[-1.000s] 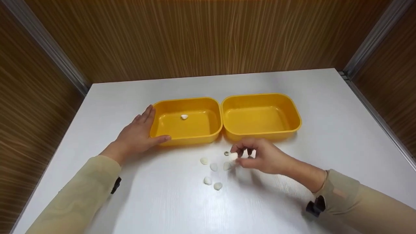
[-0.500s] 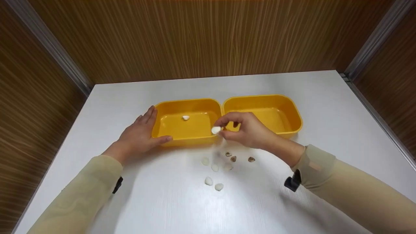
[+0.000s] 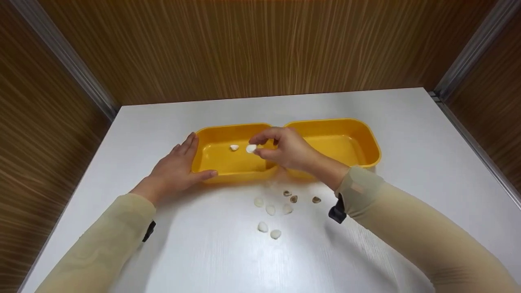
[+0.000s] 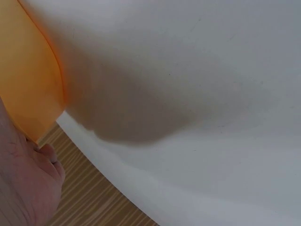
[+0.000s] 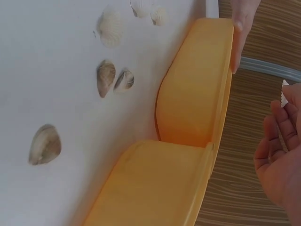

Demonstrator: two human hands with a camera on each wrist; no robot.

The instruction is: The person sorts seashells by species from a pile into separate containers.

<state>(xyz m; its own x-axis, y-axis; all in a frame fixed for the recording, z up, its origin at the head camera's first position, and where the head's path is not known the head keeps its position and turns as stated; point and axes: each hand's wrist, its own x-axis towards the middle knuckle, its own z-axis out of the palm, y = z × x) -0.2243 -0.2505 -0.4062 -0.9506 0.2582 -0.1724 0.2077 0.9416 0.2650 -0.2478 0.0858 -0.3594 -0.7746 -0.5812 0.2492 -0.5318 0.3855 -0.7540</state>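
Note:
In the head view my right hand [image 3: 287,149] pinches a white seashell [image 3: 251,149] between thumb and fingertips, above the left yellow container [image 3: 228,178]. Another white shell [image 3: 234,147] lies on that container's floor. My left hand [image 3: 173,170] rests against the container's left end, fingers straight along the side and thumb at the front rim. In the right wrist view the pinched shell [image 5: 285,94] shows its ribbed edge at my fingertips. The right yellow container [image 3: 331,150] stands beside the left one, partly behind my right wrist.
On the white table [image 3: 195,244] in front of the containers lie several white shells [image 3: 263,227]. Several brown shells [image 3: 294,199] lie near them, close to the right container. Wood-grain panels [image 3: 260,49] wall the back and sides.
My right hand has lifted the white shell from the table and carried it up and left, over the left container. Brown shells it covered now show. My left hand stays put.

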